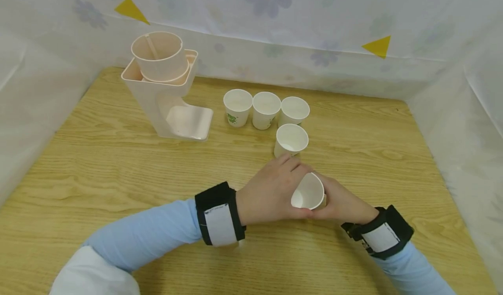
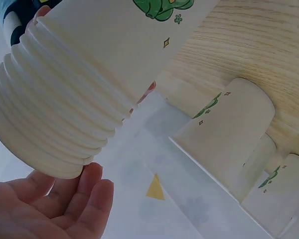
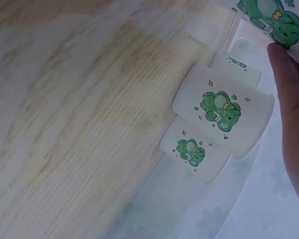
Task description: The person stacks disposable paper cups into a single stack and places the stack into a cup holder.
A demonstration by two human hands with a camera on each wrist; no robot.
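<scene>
A nested stack of white paper cups (image 1: 308,193) leans between both hands, its top mouth facing up in the head view. My left hand (image 1: 269,192) curves round the rim end, thumb at the near side. Around the stack from the right, my right hand (image 1: 346,201) grips its side. In the left wrist view the stacked rims (image 2: 65,99) show as ridges, with left fingers (image 2: 92,186) at the lowest rim. A green bear print marks the held cup (image 3: 276,17) in the right wrist view. Just beyond the hands stands a single paper cup (image 1: 291,138).
Three more paper cups (image 1: 267,110) stand in a row behind the single one. To the left is a pale pink dispenser-like stand (image 1: 161,102) with a round container (image 1: 159,59) on top. A white floral sheet (image 1: 271,46) hangs along the wooden table's (image 1: 118,164) back edge.
</scene>
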